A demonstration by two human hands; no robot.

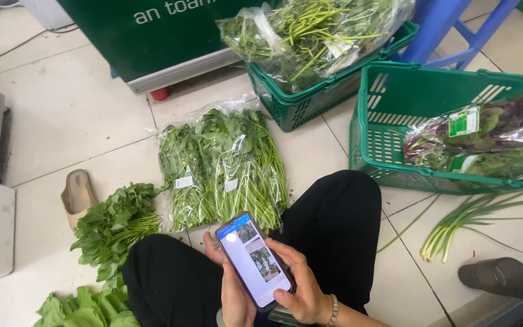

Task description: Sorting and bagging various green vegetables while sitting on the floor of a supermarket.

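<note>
I squat on a tiled floor and hold a smartphone (254,259) over my knees, its screen lit with small pictures of greens. My left hand (232,293) cups the phone from below and behind. My right hand (298,278), with a bead bracelet at the wrist, grips its right edge, thumb on the screen. Just beyond the phone lie two clear bags of long-stemmed leafy greens (222,166) flat on the floor.
A loose leafy bunch (116,224) and lettuce (86,309) lie at my left. A green basket (382,151) at the right holds bagged purple-green leaves (485,139); another basket (298,103) behind holds bagged stems. Spring onions (464,221), two sandals (77,194) (496,276), a blue stool (449,30).
</note>
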